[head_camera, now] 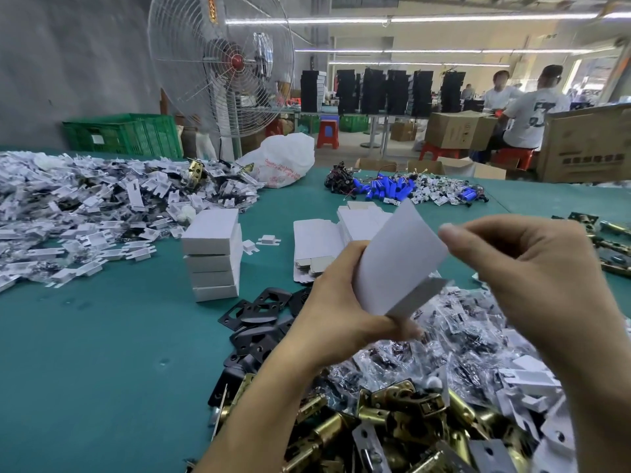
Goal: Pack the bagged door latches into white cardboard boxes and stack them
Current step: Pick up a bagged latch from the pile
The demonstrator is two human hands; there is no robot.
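Head view of a packing bench, read left to right.

**Left of frame:** a wide heap of white card inserts (85,206) mixed with dark parts lies on the green table (102,353). The lower left of the tabletop is bare cloth and offers the most open room for setting things down.

**Left of centre:** a stack of white boxes (213,254), four high and closed, stands with its sides roughly flush. It sits apart from the heap, probably so that finished boxes stay square and within easy reach.

**Centre:** flat box blanks (317,247) lie in overlapping rows just behind the hands. Black strike plates (259,315) are scattered in front of them.

**Centre right:** the left hand (341,308) curls its fingers round the lower end of a white box blank (399,261). The blank is lifted clear of the table and tilted, with one grey flap hanging at its lower edge. Holding it in the air leaves both ends free for squaring up.

**Right:** the right hand (532,278) is curled, its thumb tip at the blank's upper right edge. Blur hides whether it pinches the card.

**Below the hands:** the bagged latches (444,336) form a heap of clear bags, none of them boxed or held. Bare brass latches (392,414) crowd the bottom of the frame, so free space there is slight.
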